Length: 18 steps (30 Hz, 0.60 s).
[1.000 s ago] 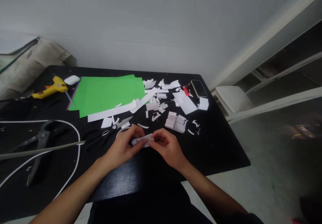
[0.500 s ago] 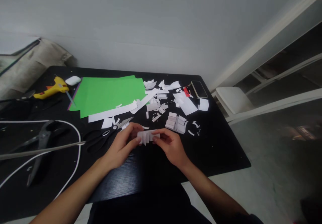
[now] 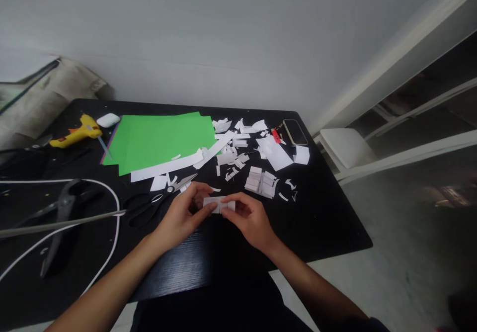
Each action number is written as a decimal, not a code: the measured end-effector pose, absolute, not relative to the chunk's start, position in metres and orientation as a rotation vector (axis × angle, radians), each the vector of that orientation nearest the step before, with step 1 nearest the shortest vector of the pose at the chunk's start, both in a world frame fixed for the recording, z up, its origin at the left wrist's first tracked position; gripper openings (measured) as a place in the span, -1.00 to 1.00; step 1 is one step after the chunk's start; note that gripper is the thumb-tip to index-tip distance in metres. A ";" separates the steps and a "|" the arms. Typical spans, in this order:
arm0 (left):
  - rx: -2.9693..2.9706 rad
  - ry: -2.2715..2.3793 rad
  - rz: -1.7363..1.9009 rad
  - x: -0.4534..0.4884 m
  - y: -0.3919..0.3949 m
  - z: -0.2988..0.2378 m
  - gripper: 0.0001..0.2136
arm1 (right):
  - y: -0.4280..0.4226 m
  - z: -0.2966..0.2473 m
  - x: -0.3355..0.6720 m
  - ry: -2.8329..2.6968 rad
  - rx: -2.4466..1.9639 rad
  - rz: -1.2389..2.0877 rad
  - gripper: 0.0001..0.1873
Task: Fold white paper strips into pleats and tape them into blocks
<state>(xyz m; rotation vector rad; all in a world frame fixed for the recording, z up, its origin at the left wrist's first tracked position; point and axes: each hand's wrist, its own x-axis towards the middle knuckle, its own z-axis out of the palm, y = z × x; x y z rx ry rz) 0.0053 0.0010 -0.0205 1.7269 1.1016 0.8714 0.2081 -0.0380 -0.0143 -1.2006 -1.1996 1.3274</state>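
Both my hands pinch a small folded strip of white paper [image 3: 219, 205] just above the black table [image 3: 328, 212], near its front edge. My left hand [image 3: 182, 217] grips the strip's left end with thumb and fingers closed. My right hand [image 3: 249, 218] grips the right end the same way. Black-handled scissors [image 3: 156, 200] lie just left of my left hand. A stack of small folded white pieces [image 3: 261, 181] sits just beyond my right hand.
Green paper sheets [image 3: 160, 138] lie at the back, with white strips and scraps [image 3: 231, 155] scattered beside them. A yellow glue gun [image 3: 76, 129], a white case [image 3: 108, 119], pliers [image 3: 61, 207] and a white cable [image 3: 112, 198] are at the left. A phone [image 3: 294, 131] lies back right; a white stool [image 3: 345, 145] stands beyond the table.
The paper strip was pulled out wider half a second ago and is now pressed back shorter between my fingers. Both hands stayed in the same place.
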 end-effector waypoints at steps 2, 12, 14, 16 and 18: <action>1.728 1.085 0.876 0.005 0.001 -0.019 -0.79 | -0.038 -0.014 0.208 -1.225 -1.203 1.308 -0.86; 1.740 1.072 0.854 0.006 0.000 -0.016 -0.84 | -0.037 -0.012 0.203 -1.227 -1.199 1.333 -0.88; 1.738 1.073 0.850 0.006 0.000 -0.015 -0.83 | -0.035 -0.011 0.203 -1.235 -1.226 1.336 -0.89; 1.722 1.062 0.844 0.006 0.001 -0.014 -0.84 | -0.030 -0.009 0.204 -1.254 -1.251 1.326 -0.89; 1.692 1.040 0.831 0.006 0.001 -0.013 -0.84 | -0.024 -0.007 0.206 -1.272 -1.248 1.311 -0.87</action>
